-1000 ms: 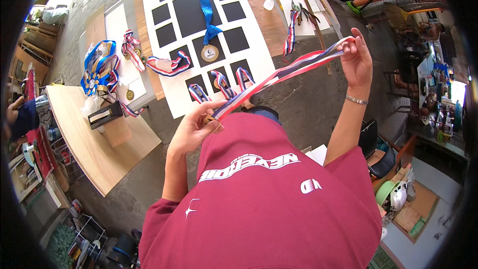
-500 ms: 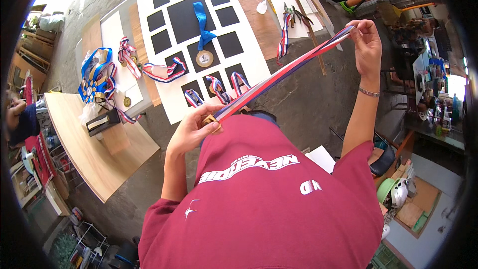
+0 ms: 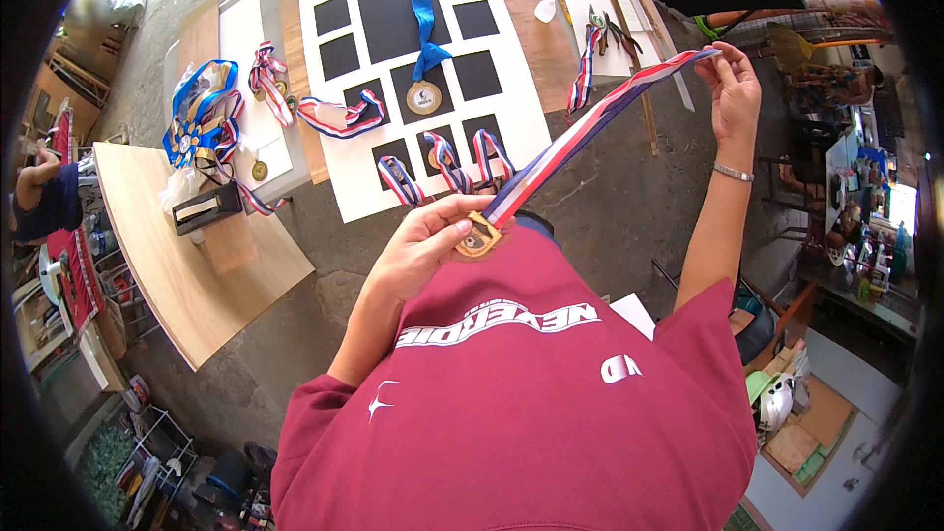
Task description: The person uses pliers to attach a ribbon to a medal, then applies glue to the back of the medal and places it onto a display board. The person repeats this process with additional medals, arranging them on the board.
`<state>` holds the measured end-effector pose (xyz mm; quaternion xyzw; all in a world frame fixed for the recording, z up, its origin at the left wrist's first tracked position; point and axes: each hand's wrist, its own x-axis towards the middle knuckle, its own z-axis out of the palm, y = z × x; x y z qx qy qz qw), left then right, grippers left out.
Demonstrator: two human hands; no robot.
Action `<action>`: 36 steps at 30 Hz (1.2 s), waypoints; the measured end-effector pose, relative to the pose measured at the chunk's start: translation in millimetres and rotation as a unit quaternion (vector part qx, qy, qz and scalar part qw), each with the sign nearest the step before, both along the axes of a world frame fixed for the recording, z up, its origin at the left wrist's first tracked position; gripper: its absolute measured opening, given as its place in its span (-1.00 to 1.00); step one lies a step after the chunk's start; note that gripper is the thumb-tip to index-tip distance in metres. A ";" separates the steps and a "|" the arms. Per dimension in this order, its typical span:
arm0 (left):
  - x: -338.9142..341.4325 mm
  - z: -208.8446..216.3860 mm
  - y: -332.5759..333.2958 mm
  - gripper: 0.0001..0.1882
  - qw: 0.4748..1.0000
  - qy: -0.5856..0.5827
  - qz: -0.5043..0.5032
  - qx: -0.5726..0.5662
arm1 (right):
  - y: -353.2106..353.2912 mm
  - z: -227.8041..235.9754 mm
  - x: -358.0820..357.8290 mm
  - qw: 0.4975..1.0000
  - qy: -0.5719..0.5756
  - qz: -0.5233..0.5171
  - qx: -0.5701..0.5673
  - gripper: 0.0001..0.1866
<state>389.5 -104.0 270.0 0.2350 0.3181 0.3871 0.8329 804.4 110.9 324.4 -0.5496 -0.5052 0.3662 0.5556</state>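
Note:
My left hand [image 3: 429, 246] is closed on a gold medal [image 3: 479, 236], pinching its edge between thumb and fingers. From the medal a red, white and blue ribbon [image 3: 590, 138] stretches up to the right. My right hand [image 3: 734, 93] pinches the far end of that ribbon. Beyond them lies a white board [image 3: 388, 110] with black rectangles. On it rests a gold medal [image 3: 424, 97] with a blue ribbon [image 3: 424, 31]. Striped ribbons [image 3: 450, 165] lie along the board's near edge, and another striped ribbon [image 3: 341, 119] crosses its left edge.
At left, blue-ribboned medals [image 3: 187, 143] lie in a heap beside a black box [image 3: 206, 208] on a light wooden panel [image 3: 162, 246]. Pliers [image 3: 621, 37] and another striped ribbon [image 3: 582, 74] are at the right. A person's arm [image 3: 37, 175] shows at far left.
My left hand has shifted right and turned the medal so its face shows. The ribbon, straight and taut before, now bows slightly near my right hand. The view has shifted a little.

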 end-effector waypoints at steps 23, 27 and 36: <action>-2.2 -1.5 -19.8 -0.82 0.957 0.241 0.043 0.155 | -151.7 -39.4 -208.3 0.792 -0.101 0.505 -0.328 -0.77; -17.0 -4.1 -24.3 -0.85 0.949 0.283 0.054 0.126 | -154.1 -48.7 -217.2 0.800 -0.162 0.512 -0.269 -0.85; -81.1 -70.0 5.6 -0.81 0.902 0.399 0.160 0.034 | -121.6 -86.1 -237.7 0.864 -0.047 0.383 -0.323 -0.94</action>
